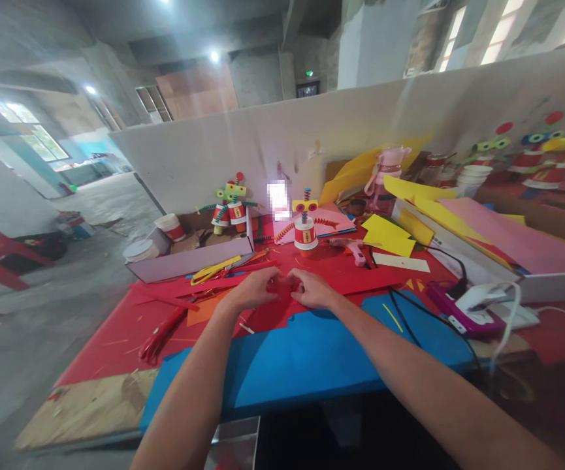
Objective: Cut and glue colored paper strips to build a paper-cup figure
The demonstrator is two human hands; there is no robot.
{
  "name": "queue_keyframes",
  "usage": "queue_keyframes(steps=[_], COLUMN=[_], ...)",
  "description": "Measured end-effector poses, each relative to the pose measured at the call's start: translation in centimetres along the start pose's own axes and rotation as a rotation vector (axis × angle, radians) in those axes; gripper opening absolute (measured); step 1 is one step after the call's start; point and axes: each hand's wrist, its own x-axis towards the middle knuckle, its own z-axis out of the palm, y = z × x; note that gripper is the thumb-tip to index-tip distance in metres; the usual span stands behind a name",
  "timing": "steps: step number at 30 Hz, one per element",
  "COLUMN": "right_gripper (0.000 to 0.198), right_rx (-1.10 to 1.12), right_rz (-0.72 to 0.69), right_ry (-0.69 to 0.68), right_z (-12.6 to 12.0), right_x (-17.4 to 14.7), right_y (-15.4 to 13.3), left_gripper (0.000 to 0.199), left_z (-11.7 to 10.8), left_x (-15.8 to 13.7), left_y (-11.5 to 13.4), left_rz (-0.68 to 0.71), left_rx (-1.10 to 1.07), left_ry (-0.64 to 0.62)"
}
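My left hand [257, 289] and my right hand [310, 289] are close together over red paper [282, 313] in the middle of the table. The fingers of both are curled inward, tips near each other. Whatever they may pinch blends into the red behind and cannot be made out. Just beyond stands a paper-cup robot figure [306, 234] with yellow eyes, a coil on its head and orange coil arms spread sideways. A pink glue gun [355, 251] lies to its right. Blue paper [302, 359] covers the table edge under my forearms.
Yellow-handled scissors [216, 269] and red-handled pliers [162, 336] lie left. Two finished figures [230, 207] stand in a low box [194, 260]. At right are a purple power strip [463, 313] with cables, yellow sheets [390, 235], a pink bottle [385, 176] and a white box [551, 287] of paper.
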Motion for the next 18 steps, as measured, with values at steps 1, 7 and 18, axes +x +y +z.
queue_keyframes(steps=[1, 7, 18], right_gripper=[0.032, 0.033, 0.026], right_rx=[0.002, -0.040, -0.121], right_rz=[-0.017, -0.051, -0.073], right_ry=[-0.002, -0.010, -0.001], right_z=[0.0, 0.2, 0.3], right_x=[0.0, 0.1, 0.0], right_y=[0.0, 0.0, 0.0], left_gripper=[0.032, 0.017, 0.016], left_z=[-0.4, -1.4, -0.5], left_x=[-0.2, -0.4, 0.0], left_y=[-0.2, -1.5, -2.0], left_rz=[0.015, -0.003, -0.035], left_rx=[-0.015, 0.041, 0.070], left_ry=[0.029, 0.217, 0.172])
